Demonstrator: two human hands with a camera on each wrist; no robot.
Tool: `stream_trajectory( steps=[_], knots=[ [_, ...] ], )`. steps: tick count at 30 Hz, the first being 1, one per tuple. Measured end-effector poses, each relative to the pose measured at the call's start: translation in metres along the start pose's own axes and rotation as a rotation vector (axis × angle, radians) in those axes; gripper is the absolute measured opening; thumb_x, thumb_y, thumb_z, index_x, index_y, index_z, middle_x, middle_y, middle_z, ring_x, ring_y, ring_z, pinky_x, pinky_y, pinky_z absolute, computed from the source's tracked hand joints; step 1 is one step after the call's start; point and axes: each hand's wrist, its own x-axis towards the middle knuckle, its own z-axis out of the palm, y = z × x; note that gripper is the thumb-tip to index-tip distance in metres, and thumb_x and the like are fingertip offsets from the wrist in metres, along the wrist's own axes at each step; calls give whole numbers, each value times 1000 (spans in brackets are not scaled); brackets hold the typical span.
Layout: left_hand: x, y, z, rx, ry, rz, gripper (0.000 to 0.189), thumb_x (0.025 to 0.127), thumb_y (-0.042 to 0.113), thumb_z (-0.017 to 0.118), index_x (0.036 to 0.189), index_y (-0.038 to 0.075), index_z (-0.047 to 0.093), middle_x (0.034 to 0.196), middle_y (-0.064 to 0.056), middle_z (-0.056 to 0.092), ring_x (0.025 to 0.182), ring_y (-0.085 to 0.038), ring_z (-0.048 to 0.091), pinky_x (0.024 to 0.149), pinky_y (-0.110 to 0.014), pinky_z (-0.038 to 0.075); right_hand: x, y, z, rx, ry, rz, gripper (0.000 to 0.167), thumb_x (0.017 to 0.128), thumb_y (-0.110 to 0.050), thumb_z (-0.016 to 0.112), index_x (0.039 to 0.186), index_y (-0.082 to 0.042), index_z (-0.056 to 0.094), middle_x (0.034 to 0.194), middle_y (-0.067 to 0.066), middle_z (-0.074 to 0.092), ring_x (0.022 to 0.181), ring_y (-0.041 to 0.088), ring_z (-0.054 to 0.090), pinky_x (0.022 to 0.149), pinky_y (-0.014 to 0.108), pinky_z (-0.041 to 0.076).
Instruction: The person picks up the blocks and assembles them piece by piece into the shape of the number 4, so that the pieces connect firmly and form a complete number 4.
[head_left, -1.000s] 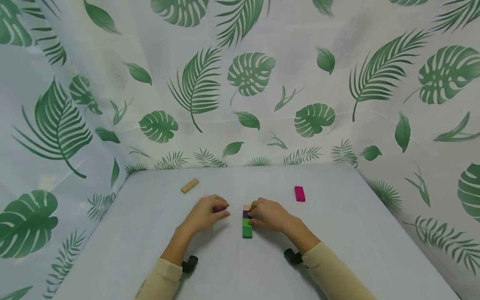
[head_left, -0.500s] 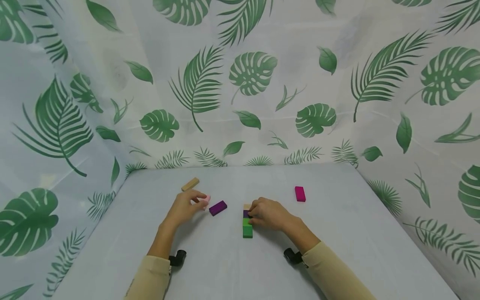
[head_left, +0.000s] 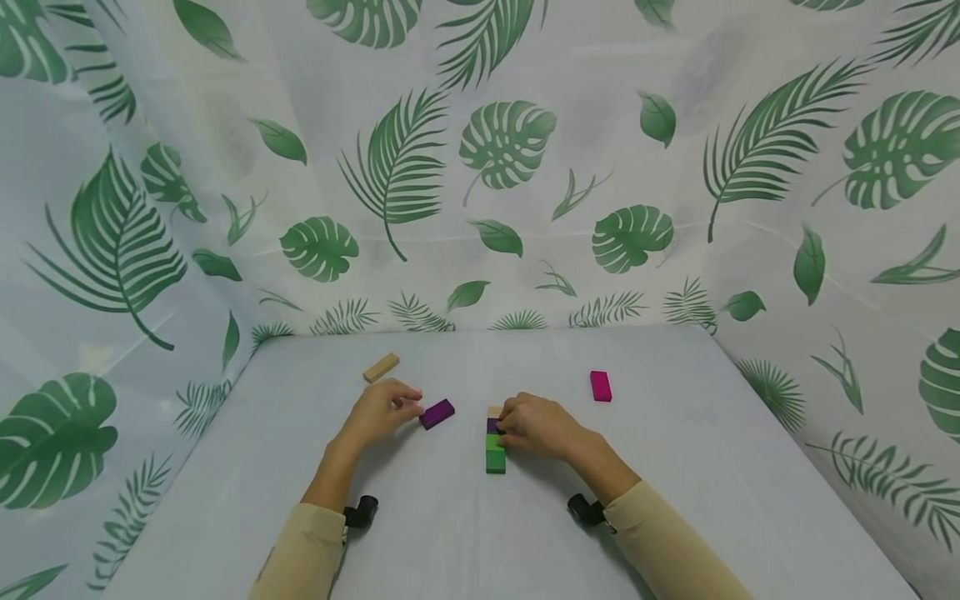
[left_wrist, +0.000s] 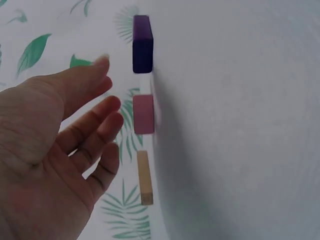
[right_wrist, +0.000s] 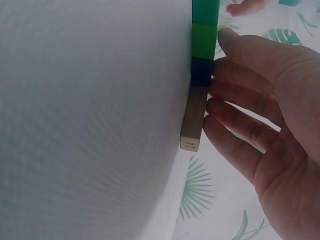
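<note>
Left hand (head_left: 378, 412) and right hand (head_left: 542, 427) were both seen low over the desk (head_left: 480, 533), with nothing gripped by either. On the left, thumb and fingers were held apart and loosely bent, and no thing was caught between them. A second earlier the purple block (head_left: 437, 413) had been partly covered by those fingers; now it was left fully in view, lying aslant just beside the thumb. Over that time the left hand had been shifted leftward, near the pink block (left_wrist: 143, 114), which was hidden in the head view but was shown in the left wrist view just beside the fingertips, not held. The right hand had hardly been moved: its fingers were laid, fairly straight, along the right side of a row of blocks set end to end, made up, from the near end, of a dark green block (head_left: 495, 462), a light green block (head_left: 492, 442), a dark block (right_wrist: 201, 71) and a wooden block (right_wrist: 194, 117) marked 24. For the work in hand, this was judged to mean that the row was being steadied but had not been lengthened, the purple and pink blocks being apart from it. Farther back, a tan block (head_left: 381, 367) and a magenta block (head_left: 601, 386) were left untouched.
</note>
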Motion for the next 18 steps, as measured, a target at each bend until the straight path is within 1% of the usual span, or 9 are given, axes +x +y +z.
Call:
stream_trajectory(
  steps=[2,5,7,10,12,15,16,18],
  knots=[
    [4,5,3,35,-39,10,25,91,21,82,111,6,80,108,-6,75,89,-18,66,76,-33,54,0,0,0,2,-2,7,28,93,-34,80,112,-13,83,110,-3,75,102,13,65,87,31,58],
    [9,11,8,106,-107,0,29,88,25,85,111,9,81,105,-3,74,84,-13,61,71,-31,50,-1,-1,-1,10,-3,10,28,93,-33,80,112,-12,82,110,-2,75,101,14,65,86,31,58],
    [12,15,11,155,-152,10,31,86,25,87,112,10,81,103,-2,75,81,-11,59,69,-30,49,-1,-2,-2,17,-7,14,28,92,-32,81,112,-12,82,110,-1,75,102,14,65,86,32,59],
    [16,19,15,185,-190,31,31,84,21,88,113,11,81,100,-1,75,80,-11,59,70,-31,49,0,-2,-2,26,-12,23,29,92,-32,81,113,-12,82,111,-1,75,102,14,64,87,32,59],
    [19,20,17,184,-199,42,31,84,19,88,113,12,81,102,-1,76,83,-11,62,74,-32,51,0,-3,-2,27,-12,31,29,92,-32,81,113,-12,82,111,-1,75,102,14,64,88,32,59],
    [23,19,19,183,-183,54,29,83,19,89,111,15,82,103,-1,78,86,-11,64,78,-32,52,0,-3,-2,19,-13,38,29,92,-33,81,113,-13,82,111,-2,75,102,14,64,88,32,59],
    [25,18,19,188,-176,60,28,83,20,89,110,16,83,102,0,78,85,-11,63,77,-31,51,0,-3,-2,18,-11,37,29,92,-33,81,112,-12,82,111,-1,75,102,14,65,88,32,59],
    [28,16,20,184,-163,72,26,82,21,89,108,18,84,99,1,79,79,-11,61,72,-29,49,0,-2,-1,12,-8,35,29,92,-33,81,113,-12,82,111,-1,75,103,15,65,88,33,59]
  ],
)
